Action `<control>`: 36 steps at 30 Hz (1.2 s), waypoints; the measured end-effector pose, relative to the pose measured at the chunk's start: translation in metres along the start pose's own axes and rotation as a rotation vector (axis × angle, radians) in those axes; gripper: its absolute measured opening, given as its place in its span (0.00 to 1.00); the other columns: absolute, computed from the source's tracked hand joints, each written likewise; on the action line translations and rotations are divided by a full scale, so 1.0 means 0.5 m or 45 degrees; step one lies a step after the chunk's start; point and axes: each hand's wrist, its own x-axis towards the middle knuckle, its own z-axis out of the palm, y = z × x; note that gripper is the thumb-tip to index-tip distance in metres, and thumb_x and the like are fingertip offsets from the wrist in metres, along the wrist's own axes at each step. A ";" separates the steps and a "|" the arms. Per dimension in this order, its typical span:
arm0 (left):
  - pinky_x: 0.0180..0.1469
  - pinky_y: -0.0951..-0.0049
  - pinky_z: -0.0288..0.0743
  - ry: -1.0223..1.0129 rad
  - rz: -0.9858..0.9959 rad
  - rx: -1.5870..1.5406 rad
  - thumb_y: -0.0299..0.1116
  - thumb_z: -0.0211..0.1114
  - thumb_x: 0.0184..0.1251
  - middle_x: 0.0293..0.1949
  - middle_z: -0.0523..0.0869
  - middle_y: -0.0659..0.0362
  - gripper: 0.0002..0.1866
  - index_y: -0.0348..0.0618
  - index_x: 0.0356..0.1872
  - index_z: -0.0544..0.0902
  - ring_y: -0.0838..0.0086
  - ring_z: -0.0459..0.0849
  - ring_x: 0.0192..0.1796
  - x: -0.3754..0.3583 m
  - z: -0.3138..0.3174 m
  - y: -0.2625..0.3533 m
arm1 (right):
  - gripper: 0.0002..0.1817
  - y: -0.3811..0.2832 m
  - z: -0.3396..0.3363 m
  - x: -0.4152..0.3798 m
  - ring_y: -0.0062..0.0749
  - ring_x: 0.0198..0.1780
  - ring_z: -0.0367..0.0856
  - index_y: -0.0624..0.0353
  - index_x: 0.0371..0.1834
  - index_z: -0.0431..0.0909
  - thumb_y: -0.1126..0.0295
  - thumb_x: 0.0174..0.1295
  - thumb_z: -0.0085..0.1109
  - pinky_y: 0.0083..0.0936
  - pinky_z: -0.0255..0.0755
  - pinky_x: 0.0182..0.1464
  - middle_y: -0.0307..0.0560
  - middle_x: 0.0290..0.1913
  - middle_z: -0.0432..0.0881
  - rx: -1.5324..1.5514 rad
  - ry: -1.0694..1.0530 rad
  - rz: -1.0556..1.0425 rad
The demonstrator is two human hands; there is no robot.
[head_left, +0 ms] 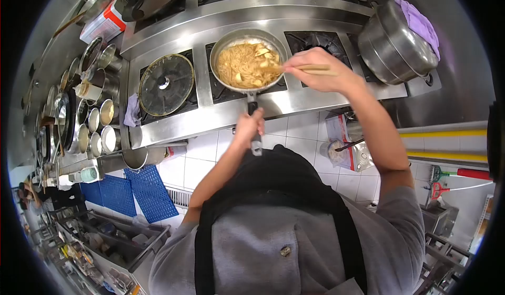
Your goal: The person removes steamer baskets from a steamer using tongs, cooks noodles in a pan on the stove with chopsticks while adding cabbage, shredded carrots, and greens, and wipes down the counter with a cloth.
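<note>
The frying pan point(247, 63) sits on the burner at the middle of the stove point(315, 97), full of pale noodles point(239, 66) with lighter chunks scattered through them, mostly toward three o'clock in the pan. Its dark handle point(253, 118) runs straight back toward the cook, long axis from twelve to six o'clock, and the left hand point(248, 126) is wrapped tight round it just below the pan's rim. The right hand point(315, 71) is up at three o'clock of the pan, fingers closed on a pair of wooden chopsticks point(305, 68); these lie almost level, pointing toward nine o'clock, with their tips dipped into the noodles near the chunks. So the food lies just to nine o'clock of the right hand, and that hand is the nearer one to it, while the left only steadies the pan from six o'clock. On the burner at nine o'clock of the pan rests a glass lid point(167, 83), flat over something I cannot see into. A large steel pot point(394, 45) with a purple cloth point(421, 24) on it stands at two o'clock, and rows of small steel cups point(100, 121) line the bench far off at nine o'clock, their contents too small to tell
</note>
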 end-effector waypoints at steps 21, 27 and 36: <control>0.16 0.74 0.65 -0.043 -0.096 -0.202 0.35 0.61 0.75 0.21 0.71 0.64 0.13 0.45 0.33 0.68 0.80 0.67 0.17 0.007 0.010 0.011 | 0.17 -0.036 0.094 -0.271 0.39 0.44 0.89 0.73 0.55 0.79 0.67 0.74 0.56 0.29 0.85 0.49 0.58 0.48 0.86 1.249 1.246 0.781; 0.16 0.75 0.64 -0.056 -0.031 -0.111 0.35 0.61 0.75 0.20 0.70 0.65 0.13 0.47 0.32 0.68 0.80 0.67 0.16 0.037 -0.005 0.006 | 0.18 -0.008 0.222 -0.388 0.41 0.46 0.89 0.73 0.58 0.76 0.67 0.76 0.51 0.31 0.84 0.51 0.61 0.49 0.86 1.501 1.574 0.865; 0.27 0.77 0.68 -0.150 -0.107 -0.253 0.46 0.61 0.75 0.23 0.69 0.65 0.15 0.45 0.45 0.76 0.79 0.69 0.25 0.035 -0.039 0.001 | 0.21 -0.070 0.104 -0.723 0.40 0.43 0.88 0.75 0.57 0.75 0.64 0.76 0.50 0.31 0.85 0.48 0.60 0.47 0.86 1.134 2.130 0.734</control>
